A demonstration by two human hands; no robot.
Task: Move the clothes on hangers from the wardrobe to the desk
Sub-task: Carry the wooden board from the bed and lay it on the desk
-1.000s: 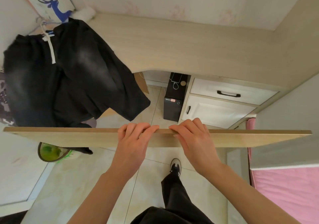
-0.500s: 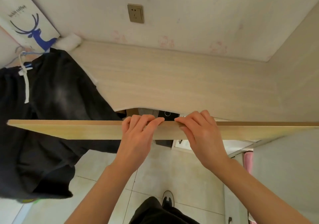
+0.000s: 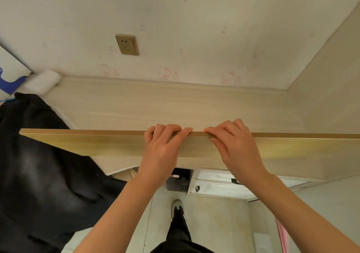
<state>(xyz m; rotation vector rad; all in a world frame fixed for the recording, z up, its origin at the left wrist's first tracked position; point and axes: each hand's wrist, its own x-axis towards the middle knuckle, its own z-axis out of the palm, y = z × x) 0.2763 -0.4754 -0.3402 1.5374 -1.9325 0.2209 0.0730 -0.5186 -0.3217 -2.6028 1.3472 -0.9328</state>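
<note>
The person is facing the desk w/ both hands up on a long wooden panel, which is running edge-on & approx. level across the view, in front of the desk top. The left hand is gripping the panel's top edge, fingers curling over it. The right hand is gripping the same edge just beside it, fingers hooking over the top. The two hands are sitting close but apart. What the panel belongs to can't be told. The black clothes are lying on the desk's left end, spilling over its front edge & hanging down toward the floor, w/ part of the heap passing behind the panel's left end. A sliver of pale blue at the heap's top left is too small to identify. A white bundle is sitting in the desk's back left corner, next to a bag w/ blue print leaning at the wall. A wall socket is showing above the desk. Under the desk, a black PC tower is standing just beside white drawers. Lower down, one shoe & a black trouser leg are showing on the tiled floor.
</note>
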